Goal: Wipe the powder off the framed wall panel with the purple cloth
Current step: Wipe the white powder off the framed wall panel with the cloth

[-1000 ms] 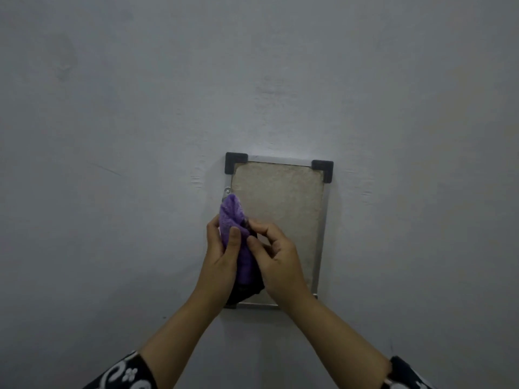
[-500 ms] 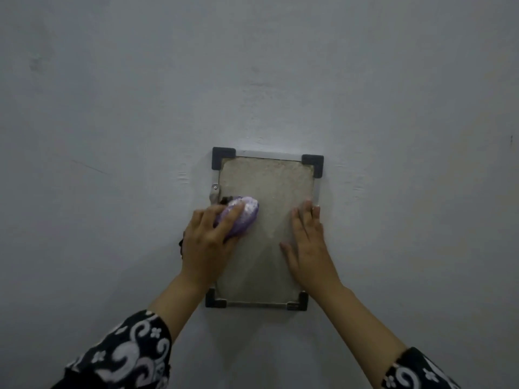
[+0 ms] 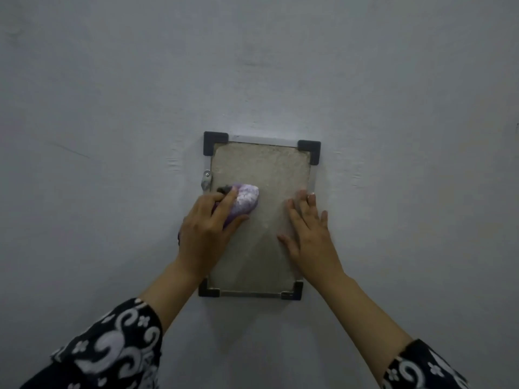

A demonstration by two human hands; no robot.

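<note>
A small framed panel [image 3: 261, 169] with black corner pieces and a thin metal rim hangs on the wall, its beige face dusted with powder. My left hand [image 3: 206, 231] grips the bunched purple cloth [image 3: 243, 202], whitened with powder at its tip, and holds it against the left part of the panel. My right hand [image 3: 307, 237] lies flat with straight fingers on the panel's right side, fingertips near the right rim.
A plain grey wall [image 3: 112, 108] surrounds the panel on all sides. A small metal clip [image 3: 206, 179] sits on the frame's left edge, just above the cloth. My patterned black-and-white sleeves [image 3: 112, 352] fill the lower corners.
A second ago both hands held the cloth together at the panel's left edge. My right hand let go and moved flat onto the panel's right side; my left hand bunched the cloth against the panel.
</note>
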